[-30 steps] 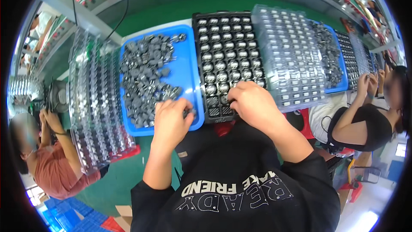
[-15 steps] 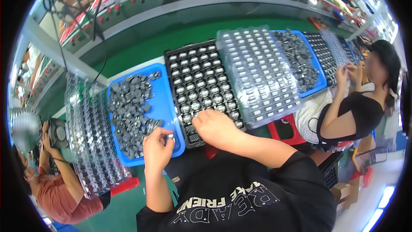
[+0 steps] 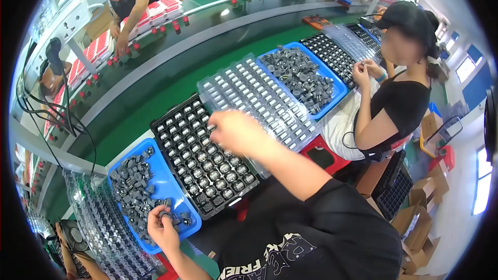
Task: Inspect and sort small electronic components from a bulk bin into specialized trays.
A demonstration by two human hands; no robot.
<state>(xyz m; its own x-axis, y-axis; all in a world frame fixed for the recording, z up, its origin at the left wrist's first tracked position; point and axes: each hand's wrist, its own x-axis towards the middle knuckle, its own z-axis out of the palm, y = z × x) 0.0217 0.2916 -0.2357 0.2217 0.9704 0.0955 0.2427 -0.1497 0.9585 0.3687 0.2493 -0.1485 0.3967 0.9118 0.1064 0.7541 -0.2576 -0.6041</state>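
My left hand (image 3: 164, 227) is closed at the near end of a blue tray (image 3: 162, 172), its thumb and fingers pinching a small grey part (image 3: 165, 214). Loose grey pieces (image 3: 136, 182) with metal bits lie heaped in that tray. Beside it stands a black tray (image 3: 228, 205) of pockets filled with small silvery parts. My right hand (image 3: 236, 132) hovers over the right side of the black tray, where a clear plastic tray (image 3: 203, 84) of small pale metal pieces meets it. Its fingers are bent together; whatever is between them is hidden.
Another clear tray (image 3: 93, 212) stands at the left. To the right are a second blue tray (image 3: 337, 93) and a co-worker (image 3: 394, 88) handling something small. A conveyor (image 3: 207, 46) runs along the far side. A red stool (image 3: 319, 150) and cardboard boxes (image 3: 417, 228) are at the right.
The view has turned toward the right. My right hand has moved from the black tray's near part to farther up its right side. My left hand stays at the blue tray's near end.
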